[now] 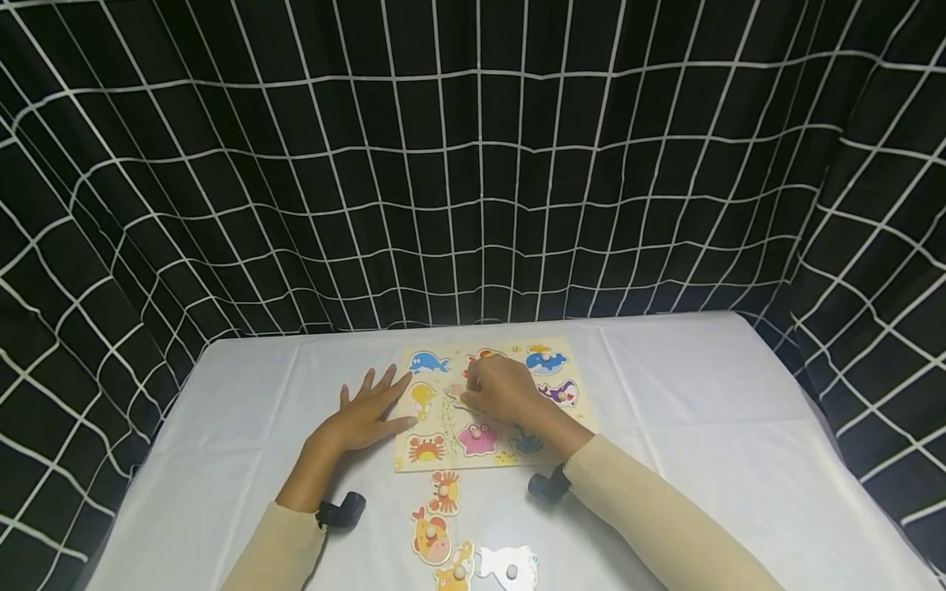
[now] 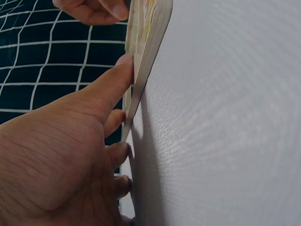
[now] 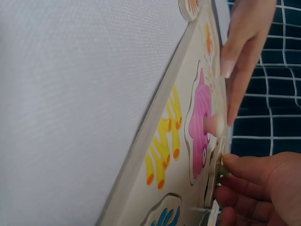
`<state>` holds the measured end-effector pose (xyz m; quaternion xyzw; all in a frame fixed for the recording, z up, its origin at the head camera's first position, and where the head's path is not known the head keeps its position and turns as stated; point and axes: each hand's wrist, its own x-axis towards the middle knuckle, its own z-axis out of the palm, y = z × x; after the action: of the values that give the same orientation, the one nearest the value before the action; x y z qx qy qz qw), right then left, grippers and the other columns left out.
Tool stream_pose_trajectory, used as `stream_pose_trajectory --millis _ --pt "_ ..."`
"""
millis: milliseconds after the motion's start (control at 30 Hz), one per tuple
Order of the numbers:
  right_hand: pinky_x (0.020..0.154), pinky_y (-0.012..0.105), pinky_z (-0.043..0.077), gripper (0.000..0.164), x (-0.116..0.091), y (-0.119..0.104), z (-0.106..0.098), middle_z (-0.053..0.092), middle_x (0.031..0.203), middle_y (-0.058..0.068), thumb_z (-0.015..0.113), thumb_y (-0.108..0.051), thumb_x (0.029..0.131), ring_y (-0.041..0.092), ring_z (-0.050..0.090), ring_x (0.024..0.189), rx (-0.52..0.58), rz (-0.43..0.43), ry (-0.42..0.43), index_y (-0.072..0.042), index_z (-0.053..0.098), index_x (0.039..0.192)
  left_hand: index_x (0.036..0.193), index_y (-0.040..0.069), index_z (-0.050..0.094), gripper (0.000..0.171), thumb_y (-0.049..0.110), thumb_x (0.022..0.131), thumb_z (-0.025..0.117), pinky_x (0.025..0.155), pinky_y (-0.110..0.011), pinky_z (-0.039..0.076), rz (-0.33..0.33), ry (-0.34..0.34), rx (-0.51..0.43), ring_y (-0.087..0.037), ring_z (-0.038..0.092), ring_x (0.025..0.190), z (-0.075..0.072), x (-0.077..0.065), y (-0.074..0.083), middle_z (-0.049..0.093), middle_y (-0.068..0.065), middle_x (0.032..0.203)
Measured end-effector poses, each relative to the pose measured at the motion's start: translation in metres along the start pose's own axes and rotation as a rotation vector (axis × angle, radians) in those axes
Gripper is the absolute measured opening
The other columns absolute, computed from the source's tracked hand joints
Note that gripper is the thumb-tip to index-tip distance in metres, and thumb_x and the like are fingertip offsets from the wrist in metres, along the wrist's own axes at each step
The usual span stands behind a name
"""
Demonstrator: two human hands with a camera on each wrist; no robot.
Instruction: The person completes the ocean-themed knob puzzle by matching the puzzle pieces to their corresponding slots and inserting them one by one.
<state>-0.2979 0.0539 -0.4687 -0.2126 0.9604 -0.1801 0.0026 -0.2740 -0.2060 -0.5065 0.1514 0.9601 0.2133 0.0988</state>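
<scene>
A wooden peg puzzle board point(image 1: 466, 463) with sea animals lies on the white table. My right hand point(image 1: 502, 387) reaches over its middle and pinches a puzzle piece point(image 3: 214, 174) by its knob, down at the board's surface; the picture on that piece is mostly hidden. At the board's left edge, my left hand point(image 1: 362, 417) spreads its fingers, the thumb point(image 2: 123, 63) resting on the edge. A pink piece point(image 1: 476, 440) with a knob sits in the board just below the right hand. Blue whale point(image 1: 545, 359) and purple shark point(image 1: 559, 394) pieces sit at the right.
Loose knobbed pieces lie in front of the board: a crab point(image 1: 444, 492), an orange fish point(image 1: 431, 538), a yellow piece point(image 1: 454, 574) and a white one point(image 1: 510, 566). A dark grid-patterned curtain point(image 1: 480, 164) hangs behind and beside the table.
</scene>
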Motion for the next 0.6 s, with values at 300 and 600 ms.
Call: stream_pose_trajectory --millis 300,600 --pt "0.072 0.033 0.051 0.016 -0.0002 -0.0052 0.0008 0.071 0.086 -0.001 0.081 -0.028 0.087 0.013 0.059 0.076 -0.001 0.043 -0.021 -0.012 0.076 0.089 0.161 0.021 0.03 0.08 0.055 0.095 0.061 0.114 -0.074 -0.004 -0.004 0.0 0.006 -0.043 0.001 0.154 -0.0014 -0.0017 0.0027 0.015 -0.013 0.168" --pt "0.073 0.032 0.052 0.017 0.0017 -0.0064 0.0025 0.07 0.085 -0.002 0.082 -0.029 0.086 0.013 0.058 0.075 -0.02 0.054 -0.006 -0.013 0.077 0.089 0.161 0.02 0.03 0.08 0.054 0.096 0.061 0.114 -0.074 -0.004 -0.001 -0.003 0.007 -0.044 0.002 0.154 -0.0034 -0.0028 0.0038 0.014 -0.014 0.168"
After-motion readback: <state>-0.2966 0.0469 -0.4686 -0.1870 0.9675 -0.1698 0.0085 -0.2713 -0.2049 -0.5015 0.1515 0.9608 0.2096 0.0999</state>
